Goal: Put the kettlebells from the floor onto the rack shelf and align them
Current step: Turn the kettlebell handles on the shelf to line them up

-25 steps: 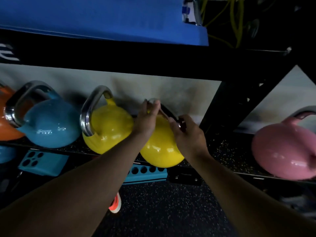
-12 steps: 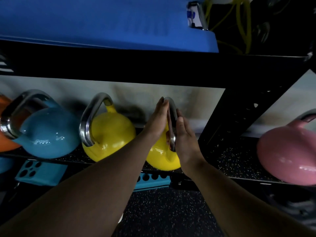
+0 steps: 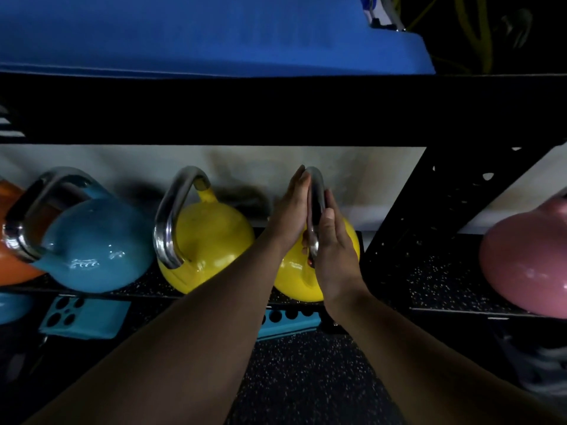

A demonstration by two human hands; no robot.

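Observation:
A yellow kettlebell point(image 3: 291, 271) stands on the black rack shelf point(image 3: 429, 271), its steel handle edge-on toward me. My left hand point(image 3: 288, 216) lies flat against the handle's left side and my right hand point(image 3: 334, 250) flat against its right side, so the handle is pressed between both palms with fingers straight. To the left on the same shelf stand a second yellow kettlebell point(image 3: 208, 243), a blue kettlebell point(image 3: 92, 246) and part of an orange kettlebell point(image 3: 12, 265). A pink kettlebell point(image 3: 527, 262) sits in the bay to the right.
A black upright rack post point(image 3: 414, 210) stands just right of the held kettlebell. A blue mat point(image 3: 199, 32) lies on the shelf above. Teal perforated blocks point(image 3: 82, 317) sit under the shelf, over speckled black floor point(image 3: 306, 378).
The right yellow kettlebell's handle has turned from slanting across to edge-on toward me. Both hands went from gripping it to pressing flat on its two sides.

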